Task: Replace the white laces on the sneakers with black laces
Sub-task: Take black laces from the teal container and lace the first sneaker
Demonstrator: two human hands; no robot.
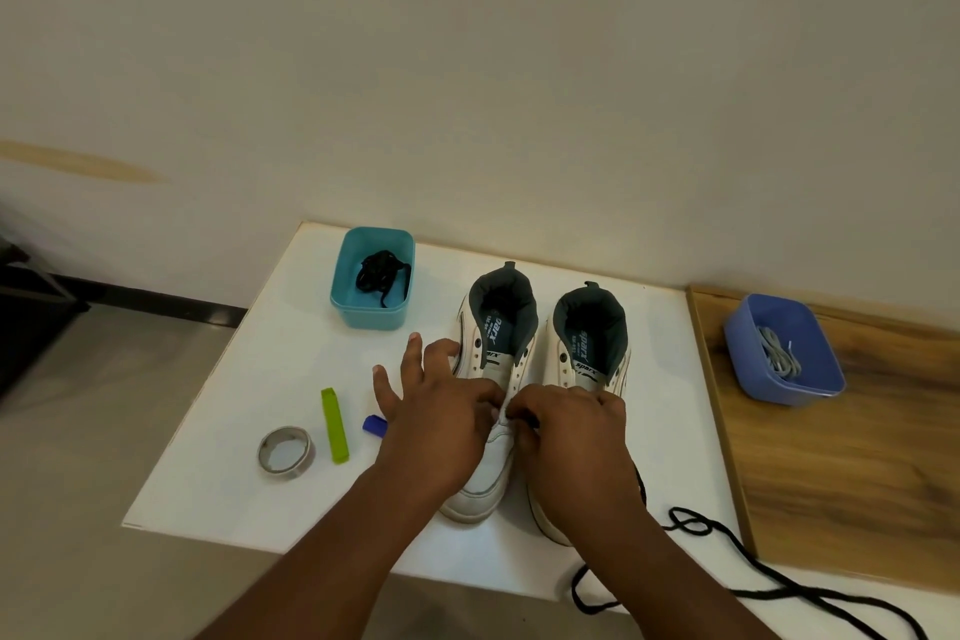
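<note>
Loose black lace (753,582): trailing in loops over the near right part of the white tabletop (218,442), running up behind the right forearm toward the shoes.
Right hand (569,424): fingers curled, tips pinching at the lowest eyelets of the left white sneaker (496,379); something dark between the fingertips, seemingly the lace end, too small to confirm. Covers the toe of the right white sneaker (589,353).
Left hand (441,411): resting on the left sneaker's vamp, thumb and forefinger pinched at the same eyelet area, remaining fingers spread out to the left; grip on the lace itself not clear.
Sneakers: side by side, touching or nearly so, toes toward the viewer, dark grey collars away; eyelets visible above the hands carry no lace.
Silver tape roll (284,452): lying flat near the left edge of the tabletop.
Lime green plastic clip (334,425): just right of the tape, lying lengthwise.
Small blue cap-like piece (375,424): beside the left hand, partly hidden by it.
Blue rectangular plastic tub (826,369): on the wooden surface (857,483) to the right, holding bundled white laces (779,353).
Teal rectangular plastic tub (363,317): at the far left of the tabletop, holding a coiled black lace bundle (382,273).
</note>
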